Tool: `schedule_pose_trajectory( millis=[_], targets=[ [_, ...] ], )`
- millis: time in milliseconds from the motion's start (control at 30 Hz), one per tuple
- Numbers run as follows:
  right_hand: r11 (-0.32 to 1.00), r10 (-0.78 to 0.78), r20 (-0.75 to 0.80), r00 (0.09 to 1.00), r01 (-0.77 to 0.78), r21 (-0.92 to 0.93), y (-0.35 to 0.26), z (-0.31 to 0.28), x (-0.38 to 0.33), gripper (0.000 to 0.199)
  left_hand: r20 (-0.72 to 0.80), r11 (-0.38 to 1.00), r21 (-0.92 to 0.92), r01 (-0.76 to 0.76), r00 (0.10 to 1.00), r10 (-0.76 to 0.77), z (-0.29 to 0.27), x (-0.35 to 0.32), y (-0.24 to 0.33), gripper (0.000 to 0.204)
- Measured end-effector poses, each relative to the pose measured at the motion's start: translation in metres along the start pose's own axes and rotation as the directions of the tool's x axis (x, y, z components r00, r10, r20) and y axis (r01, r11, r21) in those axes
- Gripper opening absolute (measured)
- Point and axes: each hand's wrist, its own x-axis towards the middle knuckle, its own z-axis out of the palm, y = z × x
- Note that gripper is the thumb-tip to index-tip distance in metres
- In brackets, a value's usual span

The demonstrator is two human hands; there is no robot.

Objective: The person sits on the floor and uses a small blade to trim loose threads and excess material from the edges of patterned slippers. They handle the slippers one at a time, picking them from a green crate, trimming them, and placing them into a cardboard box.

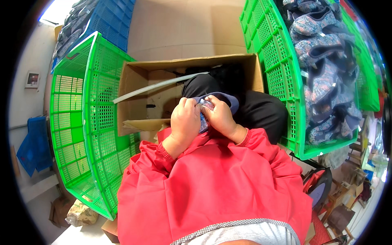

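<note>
Navy-edged blue floral fabric piece (pixel 233 102) sits pinched in my left hand (pixel 184 119) and right hand (pixel 220 117); I favour even thumb pressure, curved edge free beyond the grip.

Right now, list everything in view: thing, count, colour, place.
Cloth piece: 1, navy and floral, centre
Cardboard box: 1, brown, beyond the cloth piece
Strip: 1, whitish, across the box
Green crates: 3, green, one left, two right
Floral pieces: many, blue-grey, nearer right crate
Blue crate: 1, blue, upper left
Dark pieces: several, grey, blue crate
Package: 1, brown, lower left
Clutter: uncountable, mixed colours, outer edges
Trousers: 1 pair, black, centre
Smock: 1, red, lower centre
Left hand, right hand: 2, bare, on the cloth piece
</note>
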Motion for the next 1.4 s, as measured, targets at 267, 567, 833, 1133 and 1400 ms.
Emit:
schedule_pose_trajectory(
  millis=[267,567,833,1133,1400],
  targets=[
    [0.671,0.3,0.268,0.915,-0.402,0.623,0.016,0.003,0.022,0.016,0.166,0.805,-0.443,0.394,0.919,-0.358,-0.014,0.002,-0.017,0.022],
    [0.414,0.43,0.419,0.799,-0.587,0.695,0.012,-0.025,0.037,0.018,0.655,0.155,-0.69,0.707,0.701,-0.282,0.0,-0.04,-0.028,0.029],
    [0.481,0.431,0.288,0.855,-0.488,0.729,0.004,-0.017,0.032,0.016,0.538,-0.039,-0.817,0.575,0.738,-0.408,0.016,-0.04,-0.02,0.03],
    [0.798,0.293,-0.124,0.948,-0.171,0.578,0.034,0.016,0.018,0.02,0.615,-0.159,-0.765,0.625,0.634,-0.468,-0.008,-0.027,-0.014,0.022],
    [0.901,0.198,-0.174,0.965,-0.109,0.42,0.025,0.032,0.014,0.025,0.597,-0.089,-0.736,0.672,0.581,-0.552,-0.029,-0.026,0.004,0.021]
  ],
)
